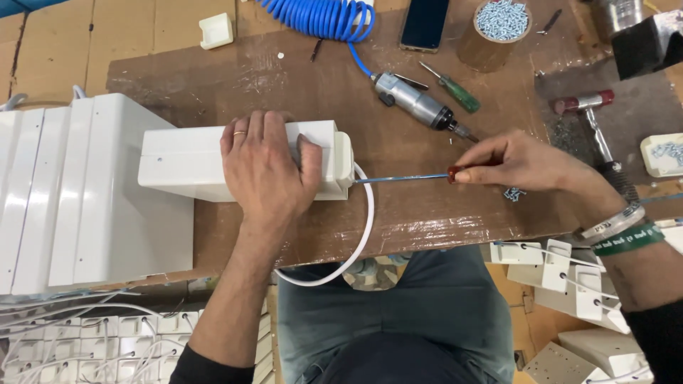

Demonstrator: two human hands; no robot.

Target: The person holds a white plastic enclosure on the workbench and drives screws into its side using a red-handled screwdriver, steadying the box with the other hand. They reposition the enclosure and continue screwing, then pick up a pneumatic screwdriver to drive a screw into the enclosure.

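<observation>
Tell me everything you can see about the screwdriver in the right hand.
The screwdriver has a long, thin metal shaft and a dark red handle, mostly hidden in the right hand, which pinches it with the fingertips. It lies nearly level, just above the brown work surface, pointing left. Its tip meets the end cap of the long white plastic housing, close to where a white cable comes out. The left hand presses down on that housing.

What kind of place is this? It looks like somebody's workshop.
Most likely a small assembly workshop. On the worn brown workbench lie an air-powered screwdriver on a blue coiled hose and a tape roll full of screws. Stacks of identical white plastic housings suggest batch work.
</observation>
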